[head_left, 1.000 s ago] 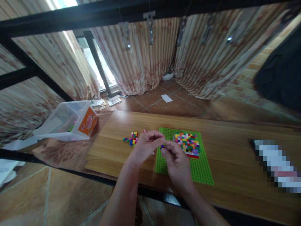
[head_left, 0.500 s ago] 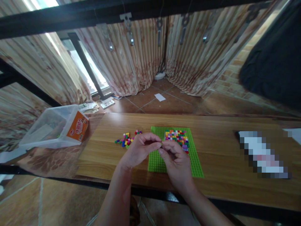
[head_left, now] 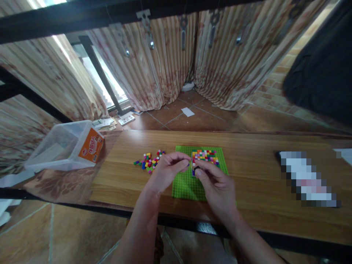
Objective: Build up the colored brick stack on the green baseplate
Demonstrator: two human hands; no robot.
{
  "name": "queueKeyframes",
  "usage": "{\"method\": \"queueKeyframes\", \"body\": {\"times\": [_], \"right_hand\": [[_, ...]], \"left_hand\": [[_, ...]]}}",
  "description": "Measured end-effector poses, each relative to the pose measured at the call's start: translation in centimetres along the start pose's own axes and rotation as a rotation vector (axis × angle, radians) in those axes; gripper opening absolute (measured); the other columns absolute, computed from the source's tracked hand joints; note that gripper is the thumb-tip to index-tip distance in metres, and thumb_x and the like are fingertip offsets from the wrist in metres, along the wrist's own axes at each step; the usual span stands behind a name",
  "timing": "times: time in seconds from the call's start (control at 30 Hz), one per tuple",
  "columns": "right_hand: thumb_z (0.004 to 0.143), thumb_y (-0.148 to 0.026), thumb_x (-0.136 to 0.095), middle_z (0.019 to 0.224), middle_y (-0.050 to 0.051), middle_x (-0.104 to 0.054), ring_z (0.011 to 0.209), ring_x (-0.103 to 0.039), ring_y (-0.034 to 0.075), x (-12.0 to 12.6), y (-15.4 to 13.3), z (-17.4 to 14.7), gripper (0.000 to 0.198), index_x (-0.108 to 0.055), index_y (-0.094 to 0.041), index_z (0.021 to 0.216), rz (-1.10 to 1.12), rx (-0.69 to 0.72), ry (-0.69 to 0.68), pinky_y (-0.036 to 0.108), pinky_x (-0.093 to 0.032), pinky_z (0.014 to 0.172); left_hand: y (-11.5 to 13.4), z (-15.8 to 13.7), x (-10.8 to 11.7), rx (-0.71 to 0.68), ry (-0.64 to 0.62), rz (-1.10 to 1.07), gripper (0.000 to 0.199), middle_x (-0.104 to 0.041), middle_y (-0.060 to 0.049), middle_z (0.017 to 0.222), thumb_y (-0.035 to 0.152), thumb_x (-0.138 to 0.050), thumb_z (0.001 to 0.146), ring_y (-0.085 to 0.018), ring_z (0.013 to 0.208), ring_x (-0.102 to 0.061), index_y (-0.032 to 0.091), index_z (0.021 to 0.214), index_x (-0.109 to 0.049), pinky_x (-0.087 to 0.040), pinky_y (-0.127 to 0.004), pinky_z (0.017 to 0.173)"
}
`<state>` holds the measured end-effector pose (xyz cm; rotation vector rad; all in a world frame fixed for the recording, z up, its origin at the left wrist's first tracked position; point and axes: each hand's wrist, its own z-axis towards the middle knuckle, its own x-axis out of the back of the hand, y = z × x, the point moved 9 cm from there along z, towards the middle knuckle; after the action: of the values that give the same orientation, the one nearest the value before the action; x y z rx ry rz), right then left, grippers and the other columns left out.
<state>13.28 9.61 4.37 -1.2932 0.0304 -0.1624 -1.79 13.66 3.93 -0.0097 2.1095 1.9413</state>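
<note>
My left hand [head_left: 172,168] is closed in a pinch above the left part of a green studded baseplate [head_left: 181,187]. A tiny dark purplish brick shows at its fingertips. My right hand [head_left: 220,183] pinches a small dark toy brick [head_left: 196,168] between thumb and fingers, over the baseplate. The two hands are slightly apart. Behind the right fingers, a block of many coloured bricks [head_left: 205,154] is fitted on the plate, its lower part partly hidden by the hand. Loose coloured bricks [head_left: 147,161] lie on the table left of the plate, next to my left hand.
The wooden table [head_left: 255,176] carries a blurred-out, phone-like object [head_left: 308,179] on the right. A clear plastic bin [head_left: 60,146] with an orange label stands at the left. A dark bar [head_left: 82,22] with hanging metal clips crosses the top, before curtains [head_left: 165,66].
My hands were together at the fingertips and have now come apart. The right hand has moved a little to the right, and a dark brick now shows in it.
</note>
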Motion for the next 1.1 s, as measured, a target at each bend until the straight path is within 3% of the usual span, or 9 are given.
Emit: {"method": "queueKeyframes", "body": {"times": [0.13, 0.27, 0.37, 0.47, 0.7, 0.87, 1.1], "right_hand": [[0.088, -0.035, -0.066, 0.099, 0.002, -0.078, 0.084, -0.073, 0.018, 2.4, 0.1, 1.0, 0.019, -0.077, -0.027, 0.101, -0.137, -0.021, 0.073, 0.035, -0.060, 0.081], [0.088, -0.038, -0.065, 0.098, 0.003, -0.078, 0.083, -0.073, 0.019, 5.1, 0.5, 2.1, 0.021, -0.076, -0.025, 0.100, -0.243, -0.030, 0.129, 0.037, -0.059, 0.080], [0.088, -0.038, -0.065, 0.099, 0.003, -0.077, 0.089, -0.072, 0.021, 6.2, 0.4, 2.6, 0.019, -0.076, -0.026, 0.098, -0.376, 0.021, 0.112, 0.040, -0.058, 0.085], [0.089, -0.037, -0.064, 0.104, 0.003, -0.076, 0.099, -0.070, 0.022, 6.2, 0.2, 2.7, 0.018, -0.076, -0.027, 0.097, -0.433, 0.096, 0.043, 0.043, -0.054, 0.093], [0.088, -0.038, -0.065, 0.124, 0.004, -0.067, 0.119, -0.059, 0.026, 4.7, 0.8, 2.1, 0.015, -0.078, -0.032, 0.092, -0.510, 0.156, -0.096, 0.053, -0.043, 0.106], [0.088, -0.039, -0.064, 0.130, 0.004, -0.063, 0.124, -0.052, 0.029, 4.2, 0.6, 1.9, 0.016, -0.078, -0.032, 0.089, -0.553, 0.168, -0.091, 0.056, -0.039, 0.106], [0.086, -0.039, -0.064, 0.129, 0.006, -0.062, 0.125, -0.051, 0.031, 4.3, 0.7, 1.6, 0.017, -0.078, -0.030, 0.084, -0.560, 0.154, -0.017, 0.058, -0.039, 0.105]], "left_hand": [[-0.9, 0.3, 0.8, 0.049, 0.049, 0.203, 0.016, -0.063, 0.000, 0.067, 0.028, -0.069, 0.079, -0.010, 0.062, -0.054, 0.013, 0.084, -0.073, -0.041, -0.022, 0.060], [-0.9, 0.4, 2.2, 0.015, 0.076, 0.607, 0.012, -0.067, -0.002, 0.072, 0.013, -0.060, 0.081, -0.013, 0.068, -0.058, 0.014, 0.078, -0.072, -0.042, -0.024, 0.065], [-0.9, 0.2, 2.9, 0.001, 0.062, 0.938, 0.018, -0.068, -0.002, 0.072, 0.007, -0.056, 0.082, -0.014, 0.068, -0.059, 0.015, 0.075, -0.071, -0.040, -0.026, 0.065], [-1.0, 0.0, 3.1, 0.003, 0.036, 1.095, 0.022, -0.068, -0.001, 0.070, 0.004, -0.054, 0.081, -0.015, 0.068, -0.059, 0.016, 0.072, -0.070, -0.039, -0.026, 0.065], [-0.9, 0.0, 3.4, 0.018, 0.060, 1.149, 0.025, -0.074, -0.003, 0.083, 0.002, -0.054, 0.080, -0.016, 0.076, -0.066, 0.017, 0.082, -0.073, -0.046, -0.025, 0.071], [-0.1, 0.0, 2.4, -0.085, 0.070, 1.039, 0.024, -0.076, -0.004, 0.090, 0.009, -0.055, 0.084, -0.018, 0.081, -0.067, 0.018, 0.092, -0.076, -0.048, -0.027, 0.076], [-0.1, -0.9, -1.8, -0.113, -0.221, 0.663, 0.018, -0.075, -0.003, 0.087, 0.021, -0.060, 0.088, -0.015, 0.077, -0.063, 0.017, 0.096, -0.076, -0.046, -0.024, 0.070]]}}
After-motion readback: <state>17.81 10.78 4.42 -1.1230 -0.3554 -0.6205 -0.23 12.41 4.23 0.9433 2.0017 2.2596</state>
